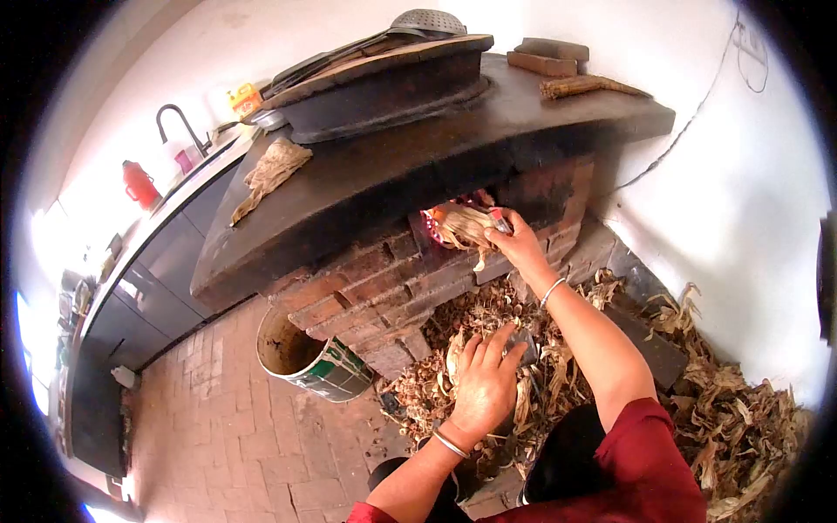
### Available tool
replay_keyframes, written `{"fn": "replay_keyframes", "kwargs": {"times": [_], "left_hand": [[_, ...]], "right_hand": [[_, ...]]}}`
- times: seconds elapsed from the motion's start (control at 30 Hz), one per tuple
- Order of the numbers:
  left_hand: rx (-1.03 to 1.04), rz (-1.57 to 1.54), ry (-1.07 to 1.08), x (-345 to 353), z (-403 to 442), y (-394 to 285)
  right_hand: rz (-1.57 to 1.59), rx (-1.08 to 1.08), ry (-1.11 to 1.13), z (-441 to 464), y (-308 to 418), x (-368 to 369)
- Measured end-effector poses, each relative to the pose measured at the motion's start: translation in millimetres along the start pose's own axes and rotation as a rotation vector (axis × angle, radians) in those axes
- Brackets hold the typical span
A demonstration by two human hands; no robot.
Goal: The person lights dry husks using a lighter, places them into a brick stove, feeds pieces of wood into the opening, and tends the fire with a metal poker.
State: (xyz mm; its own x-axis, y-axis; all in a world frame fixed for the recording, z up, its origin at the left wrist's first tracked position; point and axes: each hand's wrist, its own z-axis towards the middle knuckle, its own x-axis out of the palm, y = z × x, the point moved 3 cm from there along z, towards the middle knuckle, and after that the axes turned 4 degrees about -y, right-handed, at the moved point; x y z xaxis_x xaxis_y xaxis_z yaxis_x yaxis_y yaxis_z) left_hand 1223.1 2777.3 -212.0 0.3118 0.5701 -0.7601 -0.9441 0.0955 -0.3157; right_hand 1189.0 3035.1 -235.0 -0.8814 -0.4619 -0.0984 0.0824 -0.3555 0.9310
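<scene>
My right hand (pixel 520 241) is closed on a small red lighter (pixel 498 218) at the mouth of a brick stove (pixel 366 283). Right beside the lighter, a bundle of dry corn husks (pixel 465 228) sticks out of the fire opening, and a bright orange glow shows at its left side. Whether my fingers also grip the husks, I cannot tell. Lower down, my left hand (pixel 486 388) hovers with fingers stretched and apart over loose husks and scraps (pixel 445 336) on the floor. A greyish object (pixel 521 347) shows partly behind its fingertips.
Above the opening juts the dark stovetop (pixel 384 170), bearing a large lidded pot (pixel 384 100), a cloth (pixel 275 170) and bricks (pixel 545 61). A bucket (pixel 327 370) stands left of the stove. More husks (pixel 741 427) are heaped at right by the white wall.
</scene>
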Motion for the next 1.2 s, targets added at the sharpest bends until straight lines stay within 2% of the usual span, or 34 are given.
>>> {"fn": "replay_keyframes", "kwargs": {"times": [0.13, 0.37, 0.43, 0.67, 0.87, 0.93, 1.2], "left_hand": [[0.013, 0.015, -0.023, -1, 0, 0], [0.016, -0.005, -0.022, -3, -1, 2], [0.005, -0.024, -0.026, -5, -1, 2], [-0.009, -0.018, -0.017, -3, -1, 2], [-0.005, -0.028, -0.013, -4, 0, 1], [-0.001, -0.032, -0.015, -3, 0, 1], [0.007, -0.038, -0.03, -4, 0, 3]], "right_hand": [[-0.043, 0.041, 0.008, -7, 18, 3], [0.035, 0.031, 0.028, 0, 9, 7], [-0.073, 0.057, 0.026, 2, 8, 5], [-0.084, 0.026, 0.03, 11, 7, 4], [-0.012, 0.037, 0.093, 8, 17, 5], [-0.024, 0.105, 0.113, 8, 16, 5], [0.011, 0.094, 0.107, 14, 9, 7]]}}
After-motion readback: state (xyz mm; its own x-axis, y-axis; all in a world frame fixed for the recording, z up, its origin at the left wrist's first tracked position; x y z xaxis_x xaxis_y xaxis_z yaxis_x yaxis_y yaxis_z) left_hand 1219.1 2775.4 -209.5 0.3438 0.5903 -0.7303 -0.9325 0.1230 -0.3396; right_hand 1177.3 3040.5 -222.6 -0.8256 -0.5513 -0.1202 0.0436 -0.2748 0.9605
